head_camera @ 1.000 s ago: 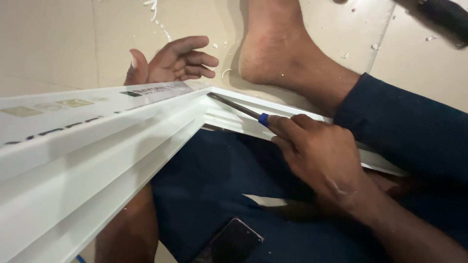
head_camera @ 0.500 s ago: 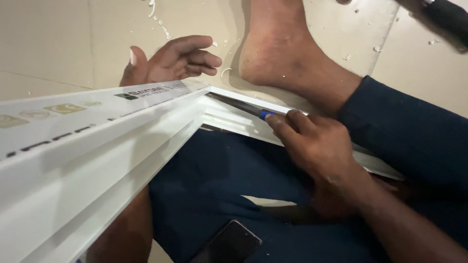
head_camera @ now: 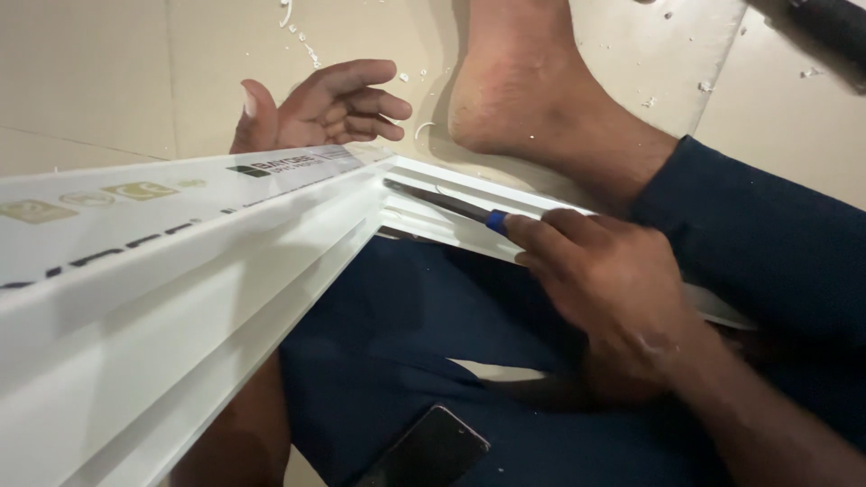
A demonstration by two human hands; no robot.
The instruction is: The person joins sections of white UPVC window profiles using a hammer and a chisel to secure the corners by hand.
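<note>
From my remote view, the white frame looks like smooth plastic with a faint satin sheen, its ribbed profiles clean-edged, and a glossy printed film covers its top face. The tool in my right hand shows a dark, dull metal blade and a blue plastic collar at the grip. My left hand rests behind the frame's corner on a matt, pale beige floor that looks like smooth tile, flecked with white plastic shavings. My trousers are dark blue matt cloth. A phone lies on them, its black screen glossy.
</note>
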